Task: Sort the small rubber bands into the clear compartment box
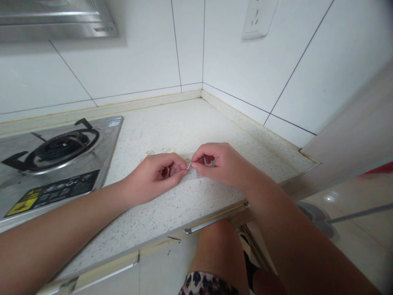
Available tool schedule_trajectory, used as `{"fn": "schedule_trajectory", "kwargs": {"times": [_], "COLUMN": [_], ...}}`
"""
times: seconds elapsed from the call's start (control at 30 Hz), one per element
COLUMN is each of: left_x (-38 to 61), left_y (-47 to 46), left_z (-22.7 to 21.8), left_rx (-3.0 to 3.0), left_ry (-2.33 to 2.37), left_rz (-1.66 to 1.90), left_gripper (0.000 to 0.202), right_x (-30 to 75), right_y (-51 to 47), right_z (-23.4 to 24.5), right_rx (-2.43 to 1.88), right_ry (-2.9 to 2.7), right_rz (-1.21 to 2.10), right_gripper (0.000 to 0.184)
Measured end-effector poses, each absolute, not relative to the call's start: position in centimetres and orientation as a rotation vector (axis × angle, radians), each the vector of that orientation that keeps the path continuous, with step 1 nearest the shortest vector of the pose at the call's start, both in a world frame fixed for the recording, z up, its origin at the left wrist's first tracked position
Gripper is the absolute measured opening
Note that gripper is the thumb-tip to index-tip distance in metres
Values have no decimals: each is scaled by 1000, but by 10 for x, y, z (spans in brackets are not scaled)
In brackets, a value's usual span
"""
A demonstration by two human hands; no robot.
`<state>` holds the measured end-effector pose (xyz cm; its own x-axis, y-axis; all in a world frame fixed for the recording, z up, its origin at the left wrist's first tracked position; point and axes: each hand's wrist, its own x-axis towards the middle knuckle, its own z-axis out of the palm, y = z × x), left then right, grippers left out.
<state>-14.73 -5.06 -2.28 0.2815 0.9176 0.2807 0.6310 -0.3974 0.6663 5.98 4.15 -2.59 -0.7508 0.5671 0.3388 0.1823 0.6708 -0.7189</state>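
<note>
Both my hands meet over the speckled counter (pixel 166 213), fingertips nearly touching. My left hand (pixel 164 170) is closed in a pinch on the whitish edge of a small clear plastic bag (pixel 194 173). From the other side, my right hand (pixel 219 164) pinches the same edge between thumb and forefinger. Much of the bag is hidden by my fingers, and something yellowish shows faintly through it. Just behind my left hand lie several thin loops (pixel 166 150), looking like small rubber bands, some pale and some yellowish.
A gas stove (pixel 63 149) with a black burner takes up the left side. Tiled walls meet at the corner behind the counter, with a wall socket (pixel 257 18) at upper right. A range hood (pixel 58 20) hangs at upper left. Drawer handles (pixel 215 219) run below the front edge.
</note>
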Motion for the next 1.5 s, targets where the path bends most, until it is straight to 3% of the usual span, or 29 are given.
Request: {"fn": "schedule_trajectory", "kwargs": {"times": [1.5], "left_x": [-151], "left_y": [-51], "left_z": [-24], "left_rx": [2206], "left_ry": [1388], "left_rz": [861], "left_gripper": [8], "right_x": [59], "right_y": [42], "right_z": [-26], "right_rx": [-577], "right_ry": [-2365], "right_rz": [877], "right_gripper": [22]}}
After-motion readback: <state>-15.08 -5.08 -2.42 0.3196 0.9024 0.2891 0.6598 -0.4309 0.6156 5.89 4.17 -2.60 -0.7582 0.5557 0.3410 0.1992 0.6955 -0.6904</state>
